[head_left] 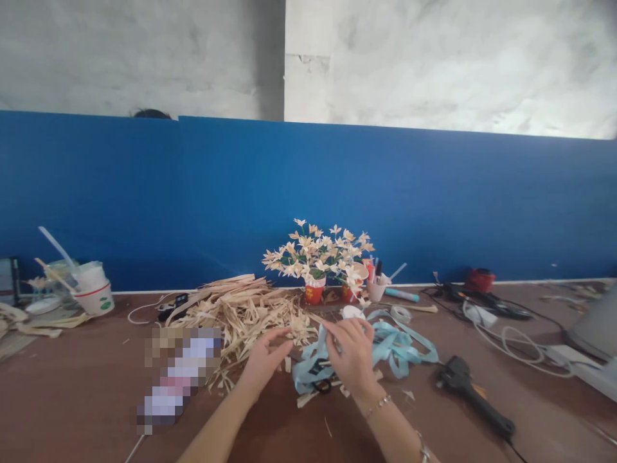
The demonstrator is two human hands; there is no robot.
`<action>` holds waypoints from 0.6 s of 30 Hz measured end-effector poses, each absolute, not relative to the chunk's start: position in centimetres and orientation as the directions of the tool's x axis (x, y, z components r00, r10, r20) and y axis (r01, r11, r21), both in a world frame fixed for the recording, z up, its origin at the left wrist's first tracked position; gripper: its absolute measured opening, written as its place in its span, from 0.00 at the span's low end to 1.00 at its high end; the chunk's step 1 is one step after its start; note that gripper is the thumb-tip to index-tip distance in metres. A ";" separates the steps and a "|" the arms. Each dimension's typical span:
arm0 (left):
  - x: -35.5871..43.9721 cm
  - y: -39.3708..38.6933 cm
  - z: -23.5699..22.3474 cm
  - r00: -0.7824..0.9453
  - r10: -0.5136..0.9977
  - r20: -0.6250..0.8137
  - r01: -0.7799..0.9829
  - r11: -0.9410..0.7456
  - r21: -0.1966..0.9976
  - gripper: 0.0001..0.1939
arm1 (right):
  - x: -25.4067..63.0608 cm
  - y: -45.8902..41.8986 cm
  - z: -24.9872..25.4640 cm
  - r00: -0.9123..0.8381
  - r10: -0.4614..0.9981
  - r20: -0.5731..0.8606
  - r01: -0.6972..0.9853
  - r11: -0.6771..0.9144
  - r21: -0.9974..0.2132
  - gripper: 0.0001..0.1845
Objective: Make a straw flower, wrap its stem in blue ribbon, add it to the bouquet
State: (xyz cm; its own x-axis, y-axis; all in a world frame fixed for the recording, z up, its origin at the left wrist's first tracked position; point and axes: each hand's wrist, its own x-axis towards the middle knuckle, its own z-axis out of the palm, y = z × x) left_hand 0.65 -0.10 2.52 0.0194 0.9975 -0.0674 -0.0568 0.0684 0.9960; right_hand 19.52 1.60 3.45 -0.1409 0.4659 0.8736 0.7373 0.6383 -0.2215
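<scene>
My left hand (268, 361) is held over the front of the husk pile, thumb and fingers apart, with nothing visible between them. To its right, my right hand (351, 352) has its fingertips closed on a thin strip of dried husk (316, 318) that points left. Pale dried husks (236, 307) lie heaped behind and left of my hands. A tangle of light blue ribbon (402, 347) spreads under and beside my right hand. Black-handled scissors (322, 386) lie partly covered by the ribbon, among husk scraps.
Husk flowers (321, 251) stand in a red cup (314, 293) by the blue partition (216, 199). A glue gun (475, 397) lies right, near cables (520, 350) and a power strip (581, 372). A blurred phone-like object (178, 379) and a white paper bowl (95, 300) are left.
</scene>
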 end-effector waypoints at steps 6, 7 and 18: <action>2.0 -1.4 2.8 0.181 0.981 -0.070 -0.227 0.111 0.967 0.23 | 17.3 0.7 2.3 -0.351 0.486 0.801 0.687 0.715 -0.133 0.11; 2.2 -1.4 2.6 0.194 0.977 -0.087 -0.224 0.130 0.966 0.21 | 17.1 0.7 2.2 -0.365 0.482 0.797 0.682 0.721 -0.124 0.11; 2.0 -0.6 2.1 0.084 0.988 -0.127 -0.262 0.145 0.954 0.15 | 16.3 0.6 2.0 -0.313 0.502 0.806 0.692 0.702 -0.168 0.08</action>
State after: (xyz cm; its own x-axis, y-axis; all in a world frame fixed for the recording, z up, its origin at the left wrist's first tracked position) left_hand 2.00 -0.60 2.10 0.0838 0.9883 -0.1271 -0.2616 0.1449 0.9543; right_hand 16.35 0.56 1.99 -0.3130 0.5020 0.8062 0.6921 0.7019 -0.1683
